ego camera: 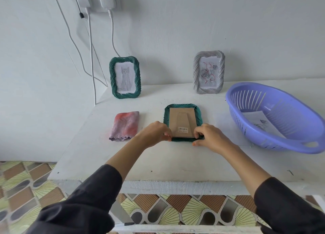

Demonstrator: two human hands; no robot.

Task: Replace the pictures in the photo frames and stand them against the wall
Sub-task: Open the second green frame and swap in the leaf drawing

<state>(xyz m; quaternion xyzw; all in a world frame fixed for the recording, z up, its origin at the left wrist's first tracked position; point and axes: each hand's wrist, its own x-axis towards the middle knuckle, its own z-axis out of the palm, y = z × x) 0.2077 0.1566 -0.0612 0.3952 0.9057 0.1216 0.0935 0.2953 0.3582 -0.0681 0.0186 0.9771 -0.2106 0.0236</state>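
A green photo frame (182, 108) lies face down on the white table (175, 163), its brown cardboard back (182, 122) facing up. My left hand (155, 133) pinches the frame's near left corner. My right hand (209, 137) grips the near right corner, thumb under the edge. Against the wall stand a green frame with a cat drawing (125, 77) and a grey frame with a rose picture (209, 72).
A folded pink-purple cloth (124, 126) lies left of the flat frame. A purple plastic basket (277, 117) with a printed picture (258, 121) inside sits at the right. Chargers and cables (91, 57) hang down the wall at the back left.
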